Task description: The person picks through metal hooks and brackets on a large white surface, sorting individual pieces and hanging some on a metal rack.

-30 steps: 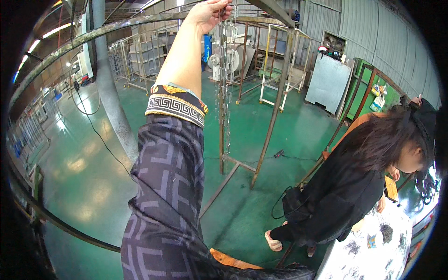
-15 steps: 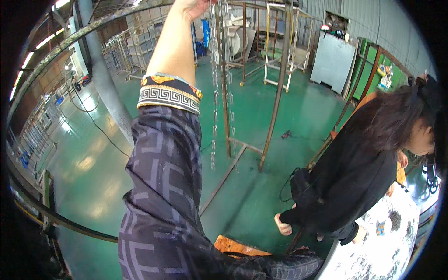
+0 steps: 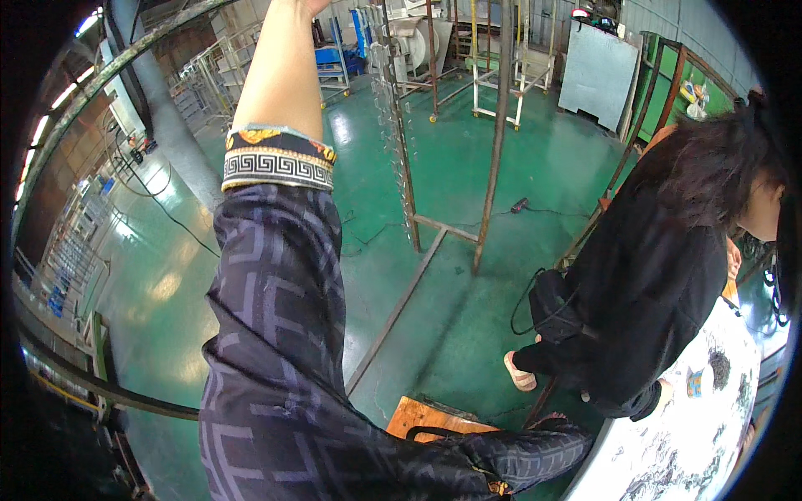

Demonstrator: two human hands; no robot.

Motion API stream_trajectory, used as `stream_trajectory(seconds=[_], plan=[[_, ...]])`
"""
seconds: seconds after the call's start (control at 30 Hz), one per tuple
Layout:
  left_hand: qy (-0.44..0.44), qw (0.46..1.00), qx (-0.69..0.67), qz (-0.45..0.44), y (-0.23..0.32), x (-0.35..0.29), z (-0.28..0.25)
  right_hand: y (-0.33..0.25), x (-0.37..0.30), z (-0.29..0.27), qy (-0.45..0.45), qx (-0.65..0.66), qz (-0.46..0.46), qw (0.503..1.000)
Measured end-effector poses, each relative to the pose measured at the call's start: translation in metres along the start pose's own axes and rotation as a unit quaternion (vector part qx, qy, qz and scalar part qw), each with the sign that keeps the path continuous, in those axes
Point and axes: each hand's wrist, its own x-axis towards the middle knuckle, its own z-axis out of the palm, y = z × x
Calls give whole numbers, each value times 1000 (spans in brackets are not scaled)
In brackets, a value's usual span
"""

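My left arm reaches straight up in a dark patterned sleeve with an ornate cuff. Only the wrist and base of my left hand show at the top edge; its fingers are cut off from view. Just right of the forearm, thin notched metal strips hang beside a rusty upright bar. Between wrist and strips there is a gap in what shows. A second stretch of patterned cloth lies low to the right. My right hand is not in view.
A person in black bends over a white, dark-speckled table at the right, with a small roll on it. A wooden board lies below. Metal racks and a grey cabinet stand behind. A cable crosses the green floor.
My left hand has shifted up and left, away from the hanging strips, and more of it is cut off. The strips now hang closer against the upright bar. The whole view has tilted slightly.
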Motion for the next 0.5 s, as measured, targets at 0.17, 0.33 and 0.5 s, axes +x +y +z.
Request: stream_trajectory(seconds=[0.17,0.33,0.5], plan=[[43,996,66,44,-12,-36,-21,1,2,3,-11,-10,-9,1000],[254,935,244,43,-93,-140,-37,-3,-2,-2,-29,-32,4,999],[306,875,367,-77,-212,-322,-104,-2,4,-13,-55,-42,-22,997]])
